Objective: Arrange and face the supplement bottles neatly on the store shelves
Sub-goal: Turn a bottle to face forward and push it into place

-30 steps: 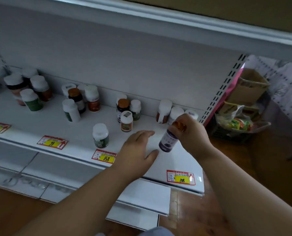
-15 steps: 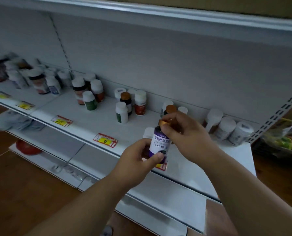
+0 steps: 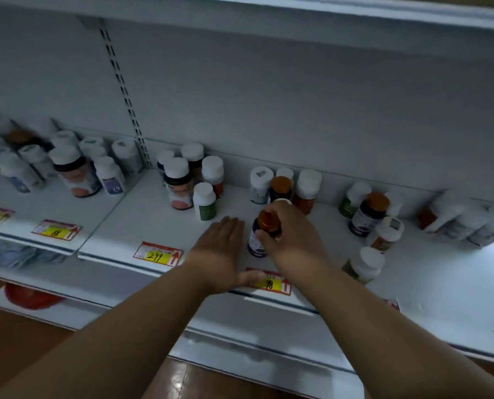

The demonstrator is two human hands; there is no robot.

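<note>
My right hand (image 3: 293,240) grips a purple-labelled bottle with an orange cap (image 3: 261,234) by its top, its base standing on the white shelf (image 3: 142,226) near the front edge. My left hand (image 3: 224,251) lies flat and open on the shelf just left of that bottle, apart from it. Behind stand small groups of supplement bottles: a white-capped green one (image 3: 205,201), a cluster with an orange-capped bottle (image 3: 280,188), and another purple orange-capped bottle (image 3: 368,213) to the right.
More bottles crowd the left bay (image 3: 73,171) and several lie tipped at the far right (image 3: 467,223). Price tags (image 3: 157,254) line the shelf edge. A lower shelf (image 3: 240,335) juts out below, with wooden floor (image 3: 18,349) beneath. An upper shelf overhangs.
My left hand has let go of the purple bottle and flattened on the shelf. My right hand has lowered the bottle onto the shelf. The view has shifted left.
</note>
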